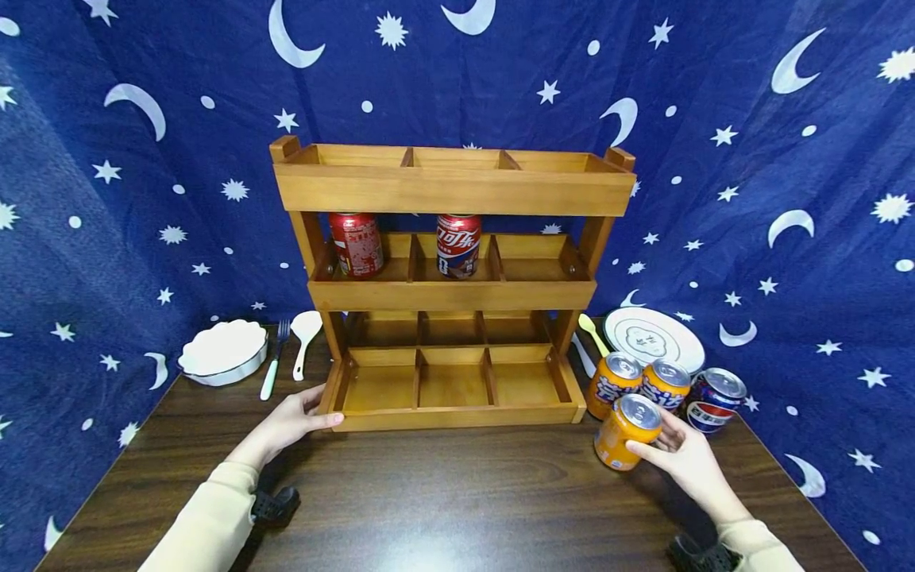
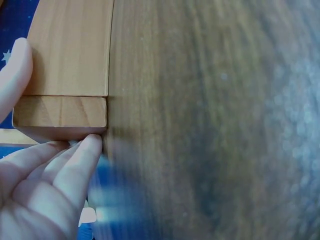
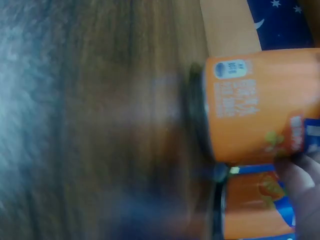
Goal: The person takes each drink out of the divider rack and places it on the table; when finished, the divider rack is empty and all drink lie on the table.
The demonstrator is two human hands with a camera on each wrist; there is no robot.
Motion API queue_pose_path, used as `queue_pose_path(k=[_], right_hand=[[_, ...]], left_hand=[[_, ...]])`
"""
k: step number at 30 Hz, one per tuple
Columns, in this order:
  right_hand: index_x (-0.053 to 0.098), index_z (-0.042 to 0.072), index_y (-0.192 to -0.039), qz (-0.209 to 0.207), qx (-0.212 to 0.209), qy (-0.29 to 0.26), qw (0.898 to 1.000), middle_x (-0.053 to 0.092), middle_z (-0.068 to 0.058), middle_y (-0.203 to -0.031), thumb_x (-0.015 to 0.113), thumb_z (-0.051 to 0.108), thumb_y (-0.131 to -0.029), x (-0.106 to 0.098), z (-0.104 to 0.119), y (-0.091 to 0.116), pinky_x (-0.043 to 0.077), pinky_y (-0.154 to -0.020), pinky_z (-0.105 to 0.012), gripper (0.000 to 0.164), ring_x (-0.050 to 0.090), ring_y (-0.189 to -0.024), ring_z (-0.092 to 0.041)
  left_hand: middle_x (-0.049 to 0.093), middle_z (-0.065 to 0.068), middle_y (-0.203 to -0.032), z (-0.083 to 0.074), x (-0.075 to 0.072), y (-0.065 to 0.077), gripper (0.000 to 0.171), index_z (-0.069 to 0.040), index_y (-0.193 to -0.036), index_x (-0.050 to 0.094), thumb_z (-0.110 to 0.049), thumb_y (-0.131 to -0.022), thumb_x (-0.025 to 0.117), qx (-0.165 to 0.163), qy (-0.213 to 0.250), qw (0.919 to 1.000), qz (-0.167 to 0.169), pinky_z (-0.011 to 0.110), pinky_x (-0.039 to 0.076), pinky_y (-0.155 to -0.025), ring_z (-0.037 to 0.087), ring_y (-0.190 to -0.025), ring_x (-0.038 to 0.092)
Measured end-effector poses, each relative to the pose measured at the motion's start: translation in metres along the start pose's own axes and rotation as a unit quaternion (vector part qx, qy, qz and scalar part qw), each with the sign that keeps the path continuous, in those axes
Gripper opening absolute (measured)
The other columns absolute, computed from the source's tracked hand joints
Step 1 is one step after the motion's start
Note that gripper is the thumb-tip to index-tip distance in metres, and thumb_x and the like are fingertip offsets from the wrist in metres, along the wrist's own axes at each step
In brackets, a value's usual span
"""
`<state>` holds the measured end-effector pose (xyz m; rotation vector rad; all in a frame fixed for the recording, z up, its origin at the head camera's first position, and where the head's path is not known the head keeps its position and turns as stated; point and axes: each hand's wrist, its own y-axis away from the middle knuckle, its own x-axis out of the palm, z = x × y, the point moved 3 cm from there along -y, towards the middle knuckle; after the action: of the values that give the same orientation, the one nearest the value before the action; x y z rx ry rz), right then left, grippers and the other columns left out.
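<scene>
My right hand (image 1: pixel 682 457) holds an orange soda can (image 1: pixel 627 433), thumb at its near side and fingers behind. In the right wrist view this orange can (image 3: pixel 260 107) fills the right side, with part of the hand (image 3: pixel 300 182) below it. Two more orange cans (image 1: pixel 613 381) (image 1: pixel 666 381) and a dark blue Pepsi can (image 1: pixel 712 400) stand just behind. My left hand (image 1: pixel 289 425) grips the lower left front corner of a three-tier wooden rack (image 1: pixel 457 419). From the left wrist, thumb and fingers of that hand (image 2: pixel 45 190) lie on opposite sides of the rack's wooden end (image 2: pixel 60 111).
The middle tier bears two red cola cans (image 1: pixel 357 246) (image 1: pixel 458 246). Left of the rack lie a white scalloped dish (image 1: pixel 225 373), a fork (image 1: pixel 275 361) and a white rice paddle (image 1: pixel 303 342). On the right are a plate (image 1: pixel 679 338), a yellow spoon (image 1: pixel 593 332) and a pale-handled utensil (image 1: pixel 582 356).
</scene>
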<state>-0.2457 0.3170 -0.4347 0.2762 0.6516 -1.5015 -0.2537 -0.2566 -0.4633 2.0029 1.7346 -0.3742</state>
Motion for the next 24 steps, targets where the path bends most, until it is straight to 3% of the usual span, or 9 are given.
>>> queue_pose_path(k=[3, 5, 7, 10, 13, 15, 17, 21, 24], right_hand=[[0.034, -0.007, -0.131, 0.012, 0.000, 0.017, 1.000, 0.058, 0.001, -0.111, 0.070, 0.012, -0.074, 0.000, 0.000, 0.000, 0.043, -0.072, -0.006, 0.070, 0.049, -0.089, 0.015], [0.033, -0.007, -0.131, 0.019, -0.011, 0.022, 1.000, 0.053, -0.011, -0.119, 0.069, 0.012, -0.074, -0.001, 0.002, 0.001, 0.042, -0.074, -0.005, 0.070, 0.047, -0.092, 0.016], [0.034, -0.006, -0.131, 0.017, -0.035, -0.001, 0.999, 0.050, -0.016, -0.125, 0.068, 0.008, -0.075, -0.004, 0.005, 0.000, 0.041, -0.078, -0.004, 0.068, 0.047, -0.097, 0.016], [0.035, -0.004, -0.131, -0.006, -0.092, -0.040, 0.995, 0.047, -0.011, -0.130, 0.067, 0.000, -0.074, -0.013, 0.018, -0.003, 0.038, -0.085, -0.003, 0.066, 0.047, -0.108, 0.011], [0.035, 0.001, -0.133, -0.032, -0.128, -0.052, 0.990, 0.047, -0.006, -0.132, 0.066, -0.004, -0.073, -0.022, 0.046, -0.010, 0.036, -0.088, -0.004, 0.068, 0.046, -0.114, 0.005], [0.034, 0.006, -0.135, -0.046, -0.128, -0.046, 0.990, 0.049, 0.003, -0.130, 0.066, -0.002, -0.074, -0.024, 0.068, -0.019, 0.036, -0.088, -0.005, 0.070, 0.046, -0.113, 0.006], [0.034, 0.008, -0.135, -0.046, -0.130, -0.087, 0.987, 0.049, 0.007, -0.128, 0.065, -0.003, -0.074, -0.022, 0.091, -0.030, 0.037, -0.088, -0.005, 0.070, 0.047, -0.112, 0.006], [0.034, 0.003, -0.134, -0.025, -0.152, -0.166, 0.974, 0.048, -0.004, -0.131, 0.064, -0.004, -0.075, -0.008, 0.140, -0.056, 0.037, -0.091, -0.008, 0.067, 0.047, -0.115, -0.001], [0.033, 0.004, -0.135, -0.008, -0.172, -0.160, 0.972, 0.042, -0.015, -0.134, 0.066, 0.001, -0.075, 0.009, 0.177, -0.079, 0.036, -0.095, -0.013, 0.068, 0.044, -0.121, -0.011]], left_hand=[[0.032, 0.025, -0.137, -0.002, 0.000, 0.002, 0.085, 0.004, -0.137, 0.020, -0.037, -0.077, 0.065, -0.004, 0.003, 1.0000, 0.007, 0.046, 0.035, -0.097, 0.039, -0.122, 0.036], [0.031, 0.026, -0.137, -0.004, 0.001, 0.003, 0.086, 0.004, -0.138, 0.019, -0.036, -0.078, 0.064, -0.005, 0.005, 0.9999, 0.012, 0.046, 0.036, -0.097, 0.039, -0.122, 0.035], [0.029, 0.027, -0.137, -0.006, 0.001, 0.005, 0.086, 0.005, -0.138, 0.017, -0.036, -0.078, 0.064, -0.006, 0.006, 0.9998, 0.016, 0.047, 0.035, -0.096, 0.040, -0.123, 0.034], [0.027, 0.028, -0.138, -0.007, 0.001, 0.006, 0.086, 0.006, -0.138, 0.016, -0.036, -0.078, 0.064, -0.008, 0.005, 0.9998, 0.017, 0.047, 0.035, -0.097, 0.041, -0.123, 0.033], [0.026, 0.028, -0.138, -0.006, 0.001, 0.007, 0.087, 0.006, -0.138, 0.016, -0.036, -0.078, 0.064, -0.011, 0.004, 0.9998, 0.016, 0.047, 0.036, -0.096, 0.041, -0.123, 0.034], [0.028, 0.027, -0.138, -0.003, 0.001, 0.007, 0.086, 0.005, -0.138, 0.017, -0.036, -0.078, 0.064, -0.012, 0.007, 0.9998, 0.015, 0.047, 0.037, -0.096, 0.040, -0.122, 0.035], [0.029, 0.027, -0.137, -0.002, 0.000, 0.006, 0.087, 0.005, -0.138, 0.017, -0.036, -0.078, 0.064, -0.010, 0.006, 0.9998, 0.014, 0.046, 0.038, -0.095, 0.040, -0.122, 0.036], [0.027, 0.028, -0.138, -0.004, 0.000, 0.005, 0.086, 0.006, -0.138, 0.016, -0.036, -0.079, 0.063, -0.003, 0.007, 0.9998, 0.015, 0.046, 0.036, -0.096, 0.040, -0.123, 0.034], [0.029, 0.027, -0.137, -0.005, 0.002, 0.005, 0.087, 0.005, -0.138, 0.016, -0.036, -0.078, 0.063, -0.003, 0.011, 0.9998, 0.015, 0.046, 0.036, -0.096, 0.040, -0.123, 0.034]])
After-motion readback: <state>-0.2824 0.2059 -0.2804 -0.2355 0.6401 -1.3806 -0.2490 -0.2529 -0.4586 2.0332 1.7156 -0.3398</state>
